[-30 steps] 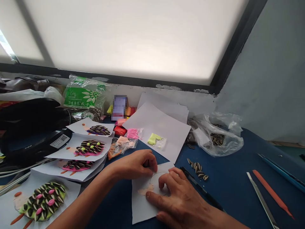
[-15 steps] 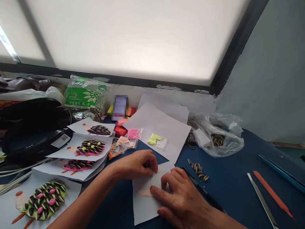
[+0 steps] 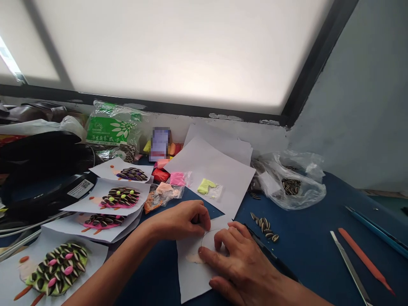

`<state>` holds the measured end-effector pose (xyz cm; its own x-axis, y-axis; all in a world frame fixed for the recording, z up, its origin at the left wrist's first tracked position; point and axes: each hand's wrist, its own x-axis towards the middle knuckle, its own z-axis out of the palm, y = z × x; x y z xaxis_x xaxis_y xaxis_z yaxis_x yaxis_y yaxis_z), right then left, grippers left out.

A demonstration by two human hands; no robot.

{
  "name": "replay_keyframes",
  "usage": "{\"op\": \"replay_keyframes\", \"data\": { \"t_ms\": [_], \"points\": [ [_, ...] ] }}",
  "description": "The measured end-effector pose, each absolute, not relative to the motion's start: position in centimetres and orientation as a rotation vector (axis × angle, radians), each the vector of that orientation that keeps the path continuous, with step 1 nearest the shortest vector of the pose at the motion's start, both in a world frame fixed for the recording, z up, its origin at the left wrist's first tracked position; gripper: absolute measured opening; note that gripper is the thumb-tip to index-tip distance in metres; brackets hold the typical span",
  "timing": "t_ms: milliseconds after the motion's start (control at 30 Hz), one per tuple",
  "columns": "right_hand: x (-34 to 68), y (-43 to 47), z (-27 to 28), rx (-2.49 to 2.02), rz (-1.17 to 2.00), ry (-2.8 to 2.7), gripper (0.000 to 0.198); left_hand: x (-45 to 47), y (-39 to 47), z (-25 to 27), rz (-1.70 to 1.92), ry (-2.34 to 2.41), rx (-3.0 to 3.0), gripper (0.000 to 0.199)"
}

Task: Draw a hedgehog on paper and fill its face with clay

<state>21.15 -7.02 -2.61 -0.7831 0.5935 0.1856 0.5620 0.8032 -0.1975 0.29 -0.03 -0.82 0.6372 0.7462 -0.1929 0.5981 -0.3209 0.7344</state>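
Note:
A white sheet of paper (image 3: 194,282) lies in front of me with a thin curved drawn outline and a flat patch of peach clay (image 3: 195,257) on it. My right hand (image 3: 237,257) rests over the sheet's right side, fingers apart and bent, its index fingertip at the edge of the clay. At the paper's upper left, my left hand (image 3: 185,219) is closed, fingers curled in against the sheet; whatever they may hold is hidden. A black pen (image 3: 274,255) lies partly behind my right hand. Sunflower seeds (image 3: 265,225) sit loose just beyond it.
Left are finished hedgehog pictures (image 3: 59,270) of seeds and clay. Behind lie pink clay (image 3: 177,178), yellow-green clay (image 3: 205,186), white sheets (image 3: 210,157) and a green seed bag (image 3: 111,127). A clear bag of seeds (image 3: 291,187), an orange tool (image 3: 365,259) and tweezers (image 3: 350,267) are right.
My right index fingertip has shifted slightly left along the peach clay. My left hand stays almost where it was, curled on the paper.

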Motion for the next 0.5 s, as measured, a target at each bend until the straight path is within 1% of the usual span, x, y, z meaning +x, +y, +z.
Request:
{"op": "replay_keyframes", "data": {
  "t_ms": [200,333,500],
  "points": [
    [21.53,-7.24,-2.57,-0.895,0.304,-2.651,0.037,0.21,-0.05,-0.86,0.236,1.041,2.037,0.017],
    [21.27,-7.32,-2.25,-0.948,0.311,-2.680,0.028,0.16,-0.08,-0.86,0.236,1.042,2.035,0.017],
    [20.99,-7.21,-2.11,-0.968,0.305,-2.720,0.024,0.23,-0.06,-0.92,0.239,1.033,2.041,0.017]
  ]
}}
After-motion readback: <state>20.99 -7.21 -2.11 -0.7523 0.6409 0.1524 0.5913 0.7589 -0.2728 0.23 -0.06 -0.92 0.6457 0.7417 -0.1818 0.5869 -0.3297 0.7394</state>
